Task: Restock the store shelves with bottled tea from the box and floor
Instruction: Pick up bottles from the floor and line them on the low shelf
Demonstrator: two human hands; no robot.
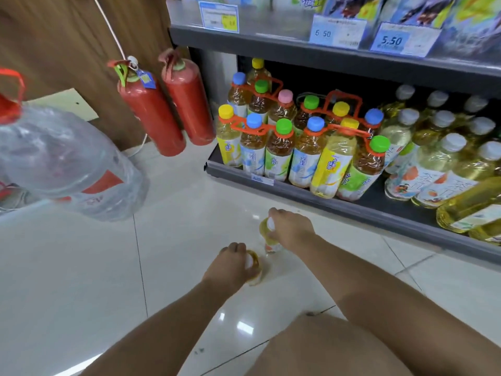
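Left hand (pixel 230 264) grips a white-capped tea bottle (pixel 256 272) at its top, low over the tiled floor (pixel 81 267). Right hand (pixel 291 227) grips a second tea bottle (pixel 272 246) the same way, near the first, at its 1 o'clock. Bottom shelf (pixel 339 207), at 1 o'clock of the hands, holds colour-capped bottles (pixel 282 147) in orange carriers, with white-capped bottles (pixel 433 158) at their 3 o'clock. Two red fire extinguishers (pixel 151 112) stand at 11 o'clock. A clear water jug (pixel 62 161) sits at 9 o'clock.
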